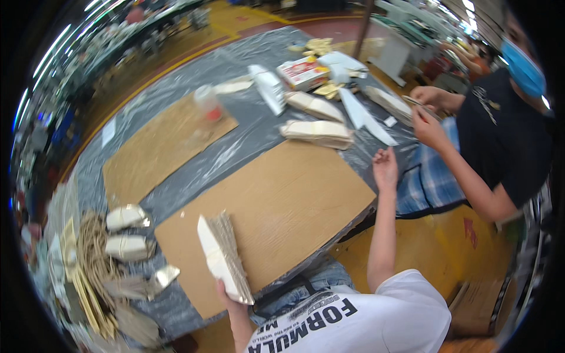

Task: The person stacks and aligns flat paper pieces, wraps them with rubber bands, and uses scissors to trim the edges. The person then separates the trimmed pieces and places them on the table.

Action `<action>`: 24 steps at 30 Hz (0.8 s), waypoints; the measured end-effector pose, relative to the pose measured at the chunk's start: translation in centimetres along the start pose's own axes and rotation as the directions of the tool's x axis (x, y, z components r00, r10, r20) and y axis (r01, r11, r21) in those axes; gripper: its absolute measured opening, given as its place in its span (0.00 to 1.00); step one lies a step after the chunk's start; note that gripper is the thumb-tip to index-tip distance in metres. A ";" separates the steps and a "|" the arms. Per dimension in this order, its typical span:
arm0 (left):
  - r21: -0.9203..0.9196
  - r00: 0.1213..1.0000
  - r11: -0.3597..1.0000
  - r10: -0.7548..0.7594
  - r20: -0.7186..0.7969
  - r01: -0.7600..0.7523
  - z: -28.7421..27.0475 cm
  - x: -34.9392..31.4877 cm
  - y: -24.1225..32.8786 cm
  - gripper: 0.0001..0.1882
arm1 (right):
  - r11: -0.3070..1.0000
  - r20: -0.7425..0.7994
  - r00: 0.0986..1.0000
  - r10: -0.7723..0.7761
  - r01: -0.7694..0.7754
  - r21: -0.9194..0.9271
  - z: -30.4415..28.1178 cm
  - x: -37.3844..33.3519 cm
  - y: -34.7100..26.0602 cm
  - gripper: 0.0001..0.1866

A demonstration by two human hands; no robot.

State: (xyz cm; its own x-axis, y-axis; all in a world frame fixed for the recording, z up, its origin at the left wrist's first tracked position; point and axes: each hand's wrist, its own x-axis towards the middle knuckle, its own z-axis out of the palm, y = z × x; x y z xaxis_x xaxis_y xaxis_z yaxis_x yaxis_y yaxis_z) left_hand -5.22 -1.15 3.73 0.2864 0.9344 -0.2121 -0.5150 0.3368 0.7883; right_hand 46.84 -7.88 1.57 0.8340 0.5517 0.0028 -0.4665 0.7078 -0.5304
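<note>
My left hand [233, 296] grips the near end of a long stack of cream, pointed cut pieces [225, 259], which stands over the near left part of a brown cardboard sheet [282, 188]. The stack's layered edges fan out to the right, and a smooth pale piece faces left. My right hand [385, 169] is raised past the sheet's right edge. Its fingers are loosely curled and apart, with nothing visible in them. Just beyond its fingertips, the tip of a white pointed strip [366, 120] lies on the table.
Tied cream bundles [318, 133] lie beyond the sheet, near a red and white box [303, 73]. A second cardboard sheet [159, 147] carries a clear container [207, 103]. More bundles [126, 247] and beige cords [94, 247] are at left. A masked co-worker [488, 123] handles a piece at right.
</note>
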 end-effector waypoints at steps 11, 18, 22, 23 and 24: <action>0.229 0.978 0.955 0.203 -0.043 -0.188 3.3 -1.2 1.1 0.42 | 0.994 0.096 0.992 0.086 -0.078 -0.079 -3.0 2.7 -1.3 0.15; 0.265 0.956 0.921 0.255 0.146 -0.286 6.1 -1.0 3.2 0.45 | 0.995 0.094 0.993 0.066 -0.059 -0.080 -2.5 2.0 -1.0 0.15; 0.265 0.961 0.928 0.224 0.164 -0.261 6.5 -1.3 3.1 0.45 | 0.993 0.093 0.993 0.074 -0.065 -0.095 -1.9 1.7 -1.2 0.15; 0.270 0.962 0.928 0.218 0.166 -0.257 6.5 -1.4 3.1 0.45 | 0.993 0.084 0.994 0.070 -0.062 -0.097 -1.9 1.7 -1.4 0.15; 0.260 0.964 0.935 0.203 0.169 -0.242 6.6 -1.6 3.0 0.45 | 0.985 0.087 0.986 0.141 -0.132 -0.108 -2.0 1.8 -1.8 0.15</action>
State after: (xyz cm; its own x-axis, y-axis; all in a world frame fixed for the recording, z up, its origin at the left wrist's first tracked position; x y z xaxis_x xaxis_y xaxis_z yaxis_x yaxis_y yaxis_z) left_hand -1.91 -2.36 10.22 0.3082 0.9498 0.0533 -0.3406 0.0579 0.9384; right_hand 49.80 -8.99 0.85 0.7310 0.6824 0.0014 -0.5376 0.5772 -0.6147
